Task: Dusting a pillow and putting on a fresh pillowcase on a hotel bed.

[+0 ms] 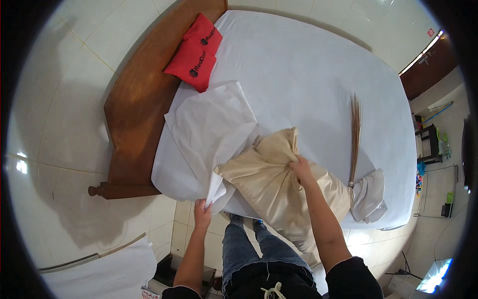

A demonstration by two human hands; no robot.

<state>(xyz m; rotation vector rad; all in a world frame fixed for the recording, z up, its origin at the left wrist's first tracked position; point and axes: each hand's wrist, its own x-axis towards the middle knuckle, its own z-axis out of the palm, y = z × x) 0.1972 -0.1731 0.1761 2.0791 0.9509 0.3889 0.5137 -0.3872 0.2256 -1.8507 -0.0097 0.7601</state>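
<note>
Bunched satin of a beige pillow [261,179] is gripped near its middle by my right hand [301,170]. The pillow hangs partly over the near edge of the bed. My left hand [202,213] pinches the edge of a white pillowcase [209,123], which lies spread on the mattress to the left. One corner of the beige pillow is close to the pillowcase's raised edge; whether it is inside I cannot tell. Beneath both is a white fitted sheet [298,67] on the bed.
Two red cushions [201,52] bearing writing rest by the wooden headboard [138,101]. A stick broom [356,138] and a crumpled white cloth [369,196] lie on the bed's right. White fabric [108,269] is at lower left. A dark small table [431,144] stands beyond the foot.
</note>
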